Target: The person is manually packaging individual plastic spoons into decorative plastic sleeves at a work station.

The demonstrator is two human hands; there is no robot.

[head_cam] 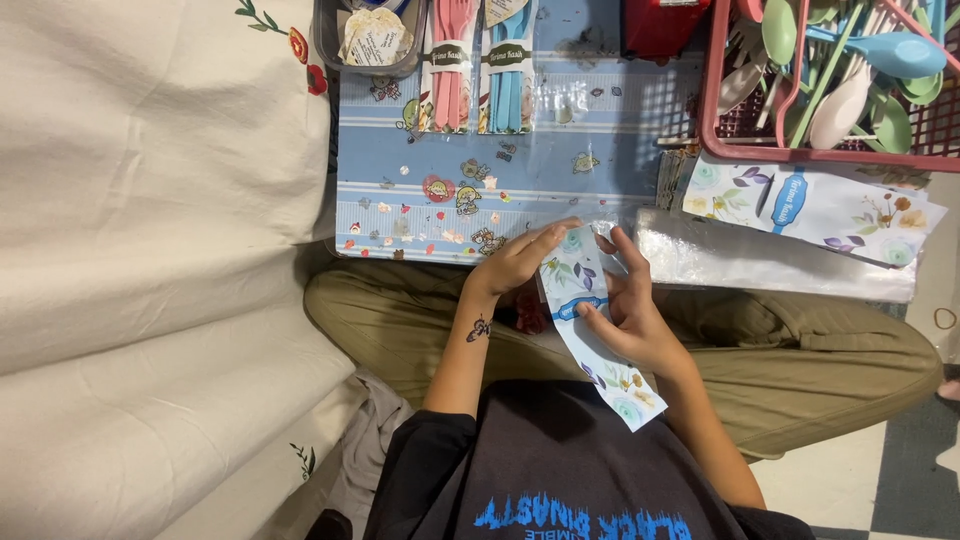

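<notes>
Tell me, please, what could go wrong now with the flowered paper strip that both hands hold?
The flowered paper strip is thin and held by the left hand at its top and the right hand at its middle, so it might crease or tear. Its lower end hangs free over the lap and may bend. The clear plastic sleeves at the table's edge could slide off.

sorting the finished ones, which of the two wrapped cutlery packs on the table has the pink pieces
The left pack, nearer the grey tray, holds the pink cutlery; the pack beside it on the right holds blue pieces. Both lie side by side on the blue patterned table.
</notes>
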